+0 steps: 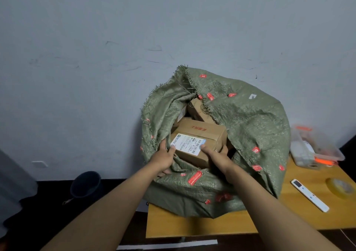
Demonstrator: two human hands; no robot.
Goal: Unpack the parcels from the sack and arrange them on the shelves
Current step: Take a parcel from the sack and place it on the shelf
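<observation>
Both hands are reaching into the open mouth of a green woven sack (pixel 250 127) sitting on the wooden worktop (pixel 192 225), and are gripping a brown cardboard parcel (pixel 200 139) at its near end: the left hand (pixel 163 157) is curling its fingers round the left corner, the right hand (pixel 216 155) round the right side, thumb on the white barcode shipping label (pixel 187 143). Red characters are showing on the parcel's top, too small to read, like the sack's red stickers. Another carton (pixel 198 109) is lying deeper in the sack, and a white remote control (pixel 309 195) is lying on the worktop to the right.
</observation>
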